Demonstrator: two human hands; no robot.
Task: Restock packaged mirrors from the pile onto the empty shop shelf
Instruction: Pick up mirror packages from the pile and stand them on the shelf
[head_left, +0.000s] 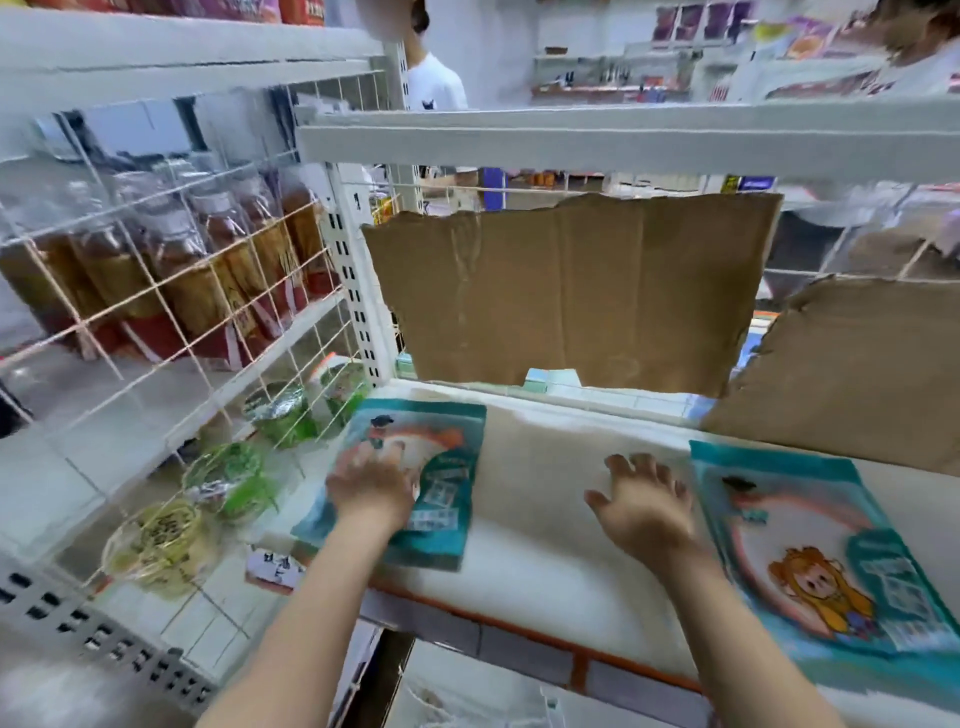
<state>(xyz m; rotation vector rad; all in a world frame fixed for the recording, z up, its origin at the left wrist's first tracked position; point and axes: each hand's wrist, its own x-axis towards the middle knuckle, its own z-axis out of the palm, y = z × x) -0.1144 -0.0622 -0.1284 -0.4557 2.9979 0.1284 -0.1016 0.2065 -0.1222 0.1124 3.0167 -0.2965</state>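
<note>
1. Two bare forearms reach in from the bottom edge, both hands out over the shelf (545, 566), a white board with an orange front rail (519, 633).
2. Left hand (371, 486): fingers spread and lying flat on top of the left packaged mirror (447, 504). It presses on the pack rather than gripping it.
3. Right hand (644, 506): wide open, fingers fanned, nothing in it. It is over the bare middle of the shelf between the packs; contact with the board is too blurred to call.
4. Count of packs: two. The left one lies flat at the shelf's left end beside the wire grid. The right packaged mirror (810, 551) lies flat at the right end, teal with a cartoon figure, just beside the right hand but apart from it.
5. Left, through the wire grid (182, 312), the neighbouring bay holds four round tubs (228, 480), three green and one yellowish.
6. Above those, a row of brown-filled bottles (208, 270), too blurred to count.
7. At the back of the shelf, two torn cardboard sheets: a big one (571, 291) in the centre, a second (857, 374) at the right.
8. Overhead, a grey upper shelf (623, 143).
9. Farthest off, a person in a white shirt (434, 85) and more stocked shop shelving.
</note>
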